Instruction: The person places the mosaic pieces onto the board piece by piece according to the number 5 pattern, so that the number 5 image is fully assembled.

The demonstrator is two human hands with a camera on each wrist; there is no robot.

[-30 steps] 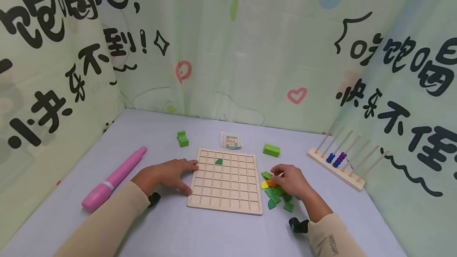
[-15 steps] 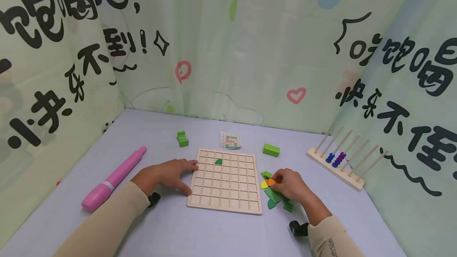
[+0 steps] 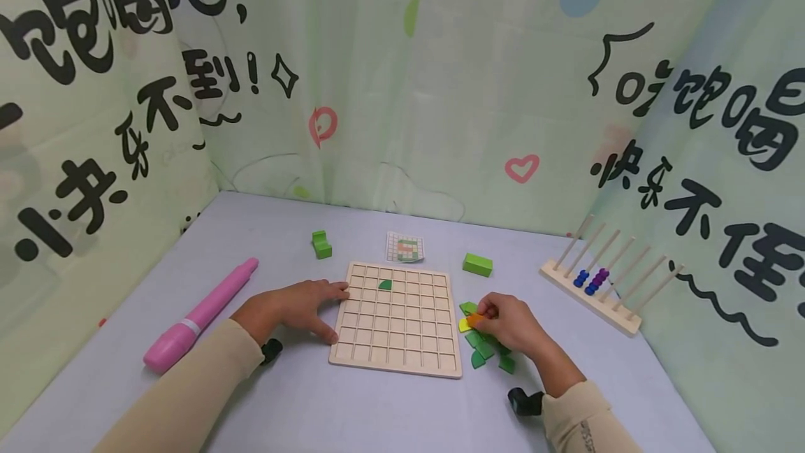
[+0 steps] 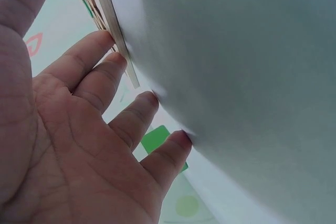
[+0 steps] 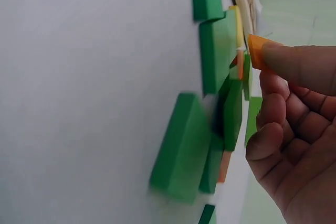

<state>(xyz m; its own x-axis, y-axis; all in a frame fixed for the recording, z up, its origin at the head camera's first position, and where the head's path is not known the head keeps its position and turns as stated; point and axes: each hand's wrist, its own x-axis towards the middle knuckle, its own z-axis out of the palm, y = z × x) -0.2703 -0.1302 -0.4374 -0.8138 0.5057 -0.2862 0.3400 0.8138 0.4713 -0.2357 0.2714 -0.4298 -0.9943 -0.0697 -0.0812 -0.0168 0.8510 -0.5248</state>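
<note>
A square wooden grid board (image 3: 402, 331) lies on the table, with one green quarter-round piece (image 3: 386, 285) in a cell of its upper part. My left hand (image 3: 300, 307) rests at the board's left edge, fingers spread; the left wrist view shows fingertips touching that edge. My right hand (image 3: 511, 321) pinches an orange block (image 5: 257, 52) between thumb and fingers, just above the pile. Below and beside it lie green blocks (image 5: 181, 148), a yellow piece (image 3: 465, 325) and some orange pieces partly hidden among them.
Behind the board lies a pattern card (image 3: 405, 248), with a green block (image 3: 479, 264) to its right and a green stepped block (image 3: 322, 245) to its left. A pink stick-like object (image 3: 201, 317) lies left. A peg rack with beads (image 3: 591, 299) stands right.
My right hand has come down to the pile, taken hold of the orange block and lifted it slightly. The left hand stays at the board's edge.
</note>
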